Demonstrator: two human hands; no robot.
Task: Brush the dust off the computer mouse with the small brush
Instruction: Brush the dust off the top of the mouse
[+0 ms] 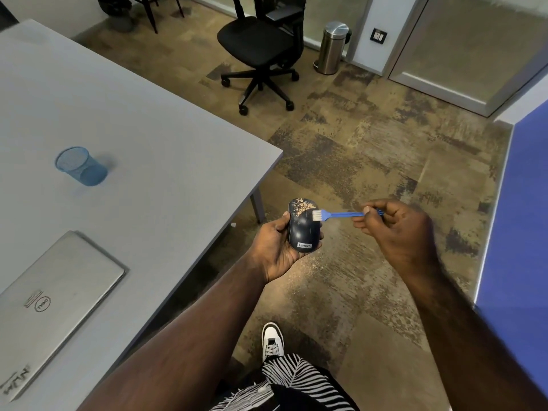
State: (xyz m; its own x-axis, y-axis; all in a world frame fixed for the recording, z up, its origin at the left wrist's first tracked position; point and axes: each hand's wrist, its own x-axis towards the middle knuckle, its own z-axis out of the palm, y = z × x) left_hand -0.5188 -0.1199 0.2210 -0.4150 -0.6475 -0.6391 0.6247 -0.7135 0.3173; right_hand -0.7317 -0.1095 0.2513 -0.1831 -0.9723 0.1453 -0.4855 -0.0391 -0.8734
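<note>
A dark computer mouse (303,229) with a Lenovo label rests in my left hand (274,250), held over the floor just off the table's corner. Pale dust speckles its far end. My right hand (394,229) pinches the handle of a small blue brush (341,215). The brush's white bristles touch the mouse's top, just below the dusty patch. Fine dust hangs in the air and lies on the carpet under the mouse.
A grey table (133,120) to the left carries a blue mesh pen cup (80,166) and a closed silver laptop (50,295). A black office chair (261,51) and a steel bin (332,47) stand farther off. A blue partition (522,209) lines the right side.
</note>
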